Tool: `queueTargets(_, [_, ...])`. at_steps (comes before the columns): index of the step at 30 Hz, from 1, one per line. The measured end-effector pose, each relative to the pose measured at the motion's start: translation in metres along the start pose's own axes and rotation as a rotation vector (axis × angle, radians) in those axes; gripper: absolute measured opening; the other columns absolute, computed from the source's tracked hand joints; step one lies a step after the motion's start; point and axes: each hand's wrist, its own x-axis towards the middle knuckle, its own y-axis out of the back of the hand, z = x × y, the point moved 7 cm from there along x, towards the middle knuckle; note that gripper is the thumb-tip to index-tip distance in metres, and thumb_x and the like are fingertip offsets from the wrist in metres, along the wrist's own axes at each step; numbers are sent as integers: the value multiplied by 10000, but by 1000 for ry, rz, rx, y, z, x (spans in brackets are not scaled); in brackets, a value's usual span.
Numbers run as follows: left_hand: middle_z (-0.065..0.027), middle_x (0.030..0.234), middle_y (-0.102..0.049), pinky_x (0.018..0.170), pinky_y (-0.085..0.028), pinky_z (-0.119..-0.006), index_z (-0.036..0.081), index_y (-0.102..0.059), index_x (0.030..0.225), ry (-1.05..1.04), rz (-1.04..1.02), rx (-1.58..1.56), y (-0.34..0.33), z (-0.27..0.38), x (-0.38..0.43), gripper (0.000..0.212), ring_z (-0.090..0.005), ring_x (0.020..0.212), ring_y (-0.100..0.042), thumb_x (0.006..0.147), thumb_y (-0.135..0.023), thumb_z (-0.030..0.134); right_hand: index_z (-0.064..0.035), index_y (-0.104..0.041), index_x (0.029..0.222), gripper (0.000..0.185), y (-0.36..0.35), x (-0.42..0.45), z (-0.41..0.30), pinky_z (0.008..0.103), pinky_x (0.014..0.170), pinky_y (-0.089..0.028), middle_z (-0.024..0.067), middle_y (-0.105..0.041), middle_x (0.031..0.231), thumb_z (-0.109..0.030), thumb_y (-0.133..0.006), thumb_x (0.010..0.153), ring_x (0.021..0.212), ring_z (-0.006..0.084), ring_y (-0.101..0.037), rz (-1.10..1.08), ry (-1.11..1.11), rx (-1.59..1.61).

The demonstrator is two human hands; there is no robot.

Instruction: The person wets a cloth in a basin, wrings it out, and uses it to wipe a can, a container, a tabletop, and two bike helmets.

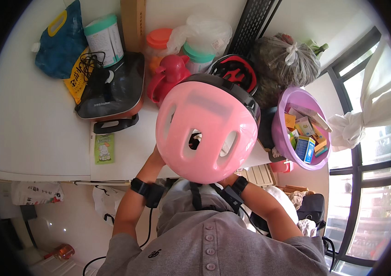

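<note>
A glossy pink helmet (205,129) with oval vents and a black rim is held up before my chest, over the edge of the white table (126,169). My left hand (160,155) is at its lower left side, the fingers mostly hidden behind the shell. My right hand (225,180) is under its lower edge, nearly all covered by it. Black straps (196,196) hang below the shell. Just behind it are a red plastic jug (171,74) and a second helmet, black with red padding (238,70).
An electric pan with a dark lid (119,91) stands at the left, near a green packet (104,149) and a blue bag (61,45). Lidded tubs (104,41) line the back. At the right are a tied plastic bag (285,62) and a purple basin (278,134) of small boxes.
</note>
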Motion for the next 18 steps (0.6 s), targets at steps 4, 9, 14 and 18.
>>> queueTargets(4, [-62, 1188, -443, 867, -376, -314, 66, -306, 1257, 15, 188, -13, 22, 4, -10, 663, -159, 1059, -444, 836, -219, 571, -35, -487, 1021, 389, 6, 5, -8, 381, 587, -439, 106, -565, 808, -347, -483, 788, 699, 283, -532, 143, 116, -51])
queueTargets(9, [-71, 1156, -477, 849, -392, -308, 45, -333, 1240, -11, 395, -16, 65, 7, -40, 661, -155, 1032, -471, 840, -228, 560, -34, -480, 1059, 424, 29, 5, -22, 399, 652, -460, 107, -581, 858, -342, -529, 772, 775, 314, -552, 553, 361, -368])
queueTargets(14, [-44, 1199, -445, 883, -368, -312, 49, -339, 1237, -76, 456, 13, 87, 21, -90, 624, -159, 1084, -433, 857, -226, 530, -75, -405, 1194, 594, -4, -7, -70, 498, 882, -339, 133, -448, 1187, -398, -583, 727, 1103, 358, -402, 568, 464, -1717])
queueTargets(18, [-30, 1184, -458, 904, -346, -300, 71, -368, 1222, -163, 517, -55, 78, 31, -95, 536, -144, 1080, -435, 887, -234, 467, -151, -319, 1275, 665, 15, 1, -60, 573, 961, -110, 118, -122, 1373, -454, -549, 729, 1261, 347, -82, 797, -18, -2791])
